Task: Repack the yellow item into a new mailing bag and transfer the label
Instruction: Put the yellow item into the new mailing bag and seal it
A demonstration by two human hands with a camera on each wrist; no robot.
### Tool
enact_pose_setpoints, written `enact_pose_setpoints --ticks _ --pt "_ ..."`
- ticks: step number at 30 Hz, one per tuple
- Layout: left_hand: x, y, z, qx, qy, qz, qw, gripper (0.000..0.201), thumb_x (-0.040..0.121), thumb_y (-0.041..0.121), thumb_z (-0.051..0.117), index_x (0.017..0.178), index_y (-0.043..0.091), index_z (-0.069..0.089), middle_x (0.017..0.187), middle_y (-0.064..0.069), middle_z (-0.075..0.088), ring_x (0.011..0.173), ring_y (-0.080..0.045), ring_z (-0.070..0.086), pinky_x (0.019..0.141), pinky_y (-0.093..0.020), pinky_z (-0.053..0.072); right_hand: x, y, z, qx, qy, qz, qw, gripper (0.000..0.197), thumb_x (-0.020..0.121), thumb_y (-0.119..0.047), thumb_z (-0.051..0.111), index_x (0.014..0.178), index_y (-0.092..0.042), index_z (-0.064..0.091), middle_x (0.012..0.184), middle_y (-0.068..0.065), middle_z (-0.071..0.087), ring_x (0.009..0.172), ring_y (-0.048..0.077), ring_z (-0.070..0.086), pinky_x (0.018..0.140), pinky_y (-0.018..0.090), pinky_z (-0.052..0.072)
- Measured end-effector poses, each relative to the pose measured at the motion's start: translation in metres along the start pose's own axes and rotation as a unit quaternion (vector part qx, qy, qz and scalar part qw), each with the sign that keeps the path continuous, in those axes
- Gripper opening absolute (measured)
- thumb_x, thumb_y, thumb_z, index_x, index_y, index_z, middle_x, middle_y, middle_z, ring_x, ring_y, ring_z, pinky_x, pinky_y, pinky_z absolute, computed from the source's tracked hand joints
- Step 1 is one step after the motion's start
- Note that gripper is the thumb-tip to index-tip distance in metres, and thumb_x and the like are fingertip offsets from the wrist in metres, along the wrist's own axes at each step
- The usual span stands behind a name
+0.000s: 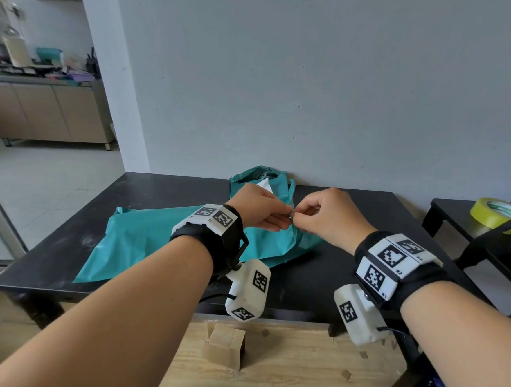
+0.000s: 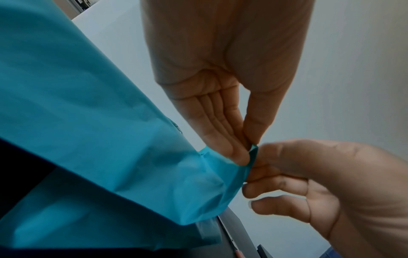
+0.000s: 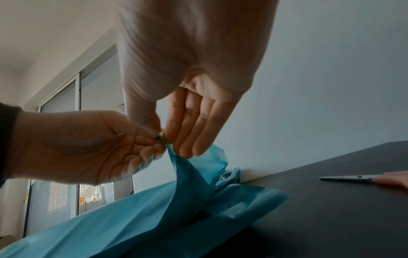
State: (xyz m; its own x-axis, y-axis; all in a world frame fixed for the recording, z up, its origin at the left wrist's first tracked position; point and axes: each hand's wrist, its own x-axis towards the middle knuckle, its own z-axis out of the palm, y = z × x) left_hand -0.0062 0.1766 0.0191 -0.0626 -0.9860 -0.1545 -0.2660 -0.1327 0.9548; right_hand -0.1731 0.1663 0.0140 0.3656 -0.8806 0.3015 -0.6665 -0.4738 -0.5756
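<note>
From the head view, a flat teal mailing bag [image 1: 160, 241] lies across the middle of the black tabletop [image 1: 352, 212], running from the left front edge toward the centre, while a second, crumpled teal bag [image 1: 261, 178] with a white label [image 1: 265, 184] showing in it sits against the back edge by the wall. The left hand [image 1: 259, 207] and the right hand [image 1: 326, 218] meet above the flat bag, each pinching the same lifted corner of it; the yellow item cannot be made out, and a roll of yellow tape [image 1: 496, 211] rests on the side table to the right. In the left wrist view the left fingers [image 2: 223, 139] press flat against the thumb on the bag's edge, the right hand curled just beside them on the same fold. In the right wrist view the corner rises in a taut peak between the two pinches, and scissors [image 3: 351, 178] lie near the right edge of the tabletop. The step looks like separating the two layers to open the mouth: roll the film between the fingertips, then draw the hands apart gently so it does not tear
</note>
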Motion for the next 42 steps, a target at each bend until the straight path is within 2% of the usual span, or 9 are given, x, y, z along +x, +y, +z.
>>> enact_pose_setpoints --ticks 3,5,8,13,22,30,34,38,42 --pt "0.000 0.001 0.002 0.002 0.004 -0.001 1.000 0.022 0.086 0.013 0.069 0.096 -0.006 0.068 0.088 -0.018 0.074 0.072 -0.019 0.071 0.074 -0.027 0.061 -0.001 -0.001 0.000 -0.007 -0.006 0.006 1.000 0.024 0.072 -0.039 0.079 0.075 -0.016 0.074 0.070 -0.007 0.070 0.069 0.006 0.065 0.068 0.024 0.054" --pt "0.000 0.002 0.003 0.002 0.002 -0.002 1.000 0.021 0.086 0.013 0.069 0.095 -0.006 0.068 0.086 -0.017 0.074 0.073 -0.020 0.072 0.075 -0.028 0.060 -0.001 -0.001 -0.001 -0.024 0.003 -0.001 1.000 0.022 0.077 -0.036 0.075 0.075 -0.014 0.075 0.068 -0.006 0.069 0.067 0.008 0.064 0.068 0.026 0.054" --pt "-0.001 0.004 0.004 0.008 0.002 0.000 1.000 0.022 0.086 0.013 0.069 0.096 -0.007 0.069 0.088 -0.017 0.074 0.073 -0.020 0.071 0.074 -0.027 0.060 -0.001 -0.001 -0.002 -0.025 0.000 -0.003 1.000 0.015 0.081 -0.024 0.068 0.074 -0.013 0.075 0.066 -0.003 0.070 0.068 0.014 0.068 0.074 0.034 0.057" --pt "-0.002 0.004 0.005 0.009 0.002 0.004 1.000 0.021 0.087 0.013 0.068 0.096 -0.007 0.069 0.091 -0.018 0.074 0.075 -0.021 0.071 0.074 -0.028 0.060 -0.001 0.000 -0.003 -0.019 -0.004 -0.001 1.000 0.018 0.081 -0.016 0.062 0.068 -0.012 0.074 0.063 0.000 0.071 0.065 0.019 0.069 0.074 0.039 0.058" --pt "0.000 0.002 0.005 0.008 -0.009 0.006 1.000 0.018 0.088 0.013 0.066 0.092 -0.005 0.068 0.083 -0.015 0.073 0.071 -0.019 0.070 0.074 -0.027 0.060 0.000 0.004 0.000 0.015 -0.001 0.022 1.000 0.016 0.082 -0.013 0.062 0.070 -0.011 0.072 0.062 0.002 0.072 0.059 0.016 0.070 0.071 0.037 0.061" --pt "0.001 0.002 0.004 0.030 -0.021 0.012 0.999 0.012 0.091 0.011 0.062 0.082 0.003 0.064 0.080 -0.011 0.070 0.069 -0.017 0.066 0.076 -0.031 0.057 0.001 0.004 0.002 0.027 -0.031 0.034 0.999 0.016 0.088 -0.009 0.056 0.081 -0.006 0.070 0.071 0.007 0.073 0.066 0.020 0.071 0.074 0.037 0.060" --pt "0.003 0.002 0.005 0.042 -0.036 0.009 0.998 0.013 0.094 0.010 0.057 0.081 0.007 0.058 0.080 -0.008 0.068 0.068 -0.014 0.063 0.070 -0.028 0.055 0.003 0.006 0.003 0.005 -0.034 0.023 0.999 0.016 0.088 -0.010 0.056 0.078 -0.010 0.069 0.071 0.006 0.073 0.066 0.019 0.070 0.075 0.040 0.059" --pt "0.002 0.004 0.005 0.060 -0.041 0.002 0.997 0.015 0.095 0.010 0.054 0.081 0.007 0.057 0.080 -0.007 0.066 0.069 -0.013 0.061 0.072 -0.029 0.054 0.003 0.007 0.005 -0.006 -0.035 0.016 0.999 0.016 0.088 -0.012 0.056 0.077 -0.014 0.068 0.071 0.004 0.072 0.066 0.017 0.070 0.075 0.040 0.059" --pt "-0.001 0.003 0.001 0.051 -0.044 0.001 0.998 0.016 0.095 0.007 0.054 0.079 0.006 0.058 0.081 -0.007 0.067 0.069 -0.013 0.062 0.068 -0.027 0.054 0.001 0.012 0.001 -0.012 -0.013 0.027 0.999 0.017 0.086 -0.012 0.055 0.075 -0.014 0.067 0.070 0.004 0.071 0.065 0.016 0.069 0.076 0.040 0.058"
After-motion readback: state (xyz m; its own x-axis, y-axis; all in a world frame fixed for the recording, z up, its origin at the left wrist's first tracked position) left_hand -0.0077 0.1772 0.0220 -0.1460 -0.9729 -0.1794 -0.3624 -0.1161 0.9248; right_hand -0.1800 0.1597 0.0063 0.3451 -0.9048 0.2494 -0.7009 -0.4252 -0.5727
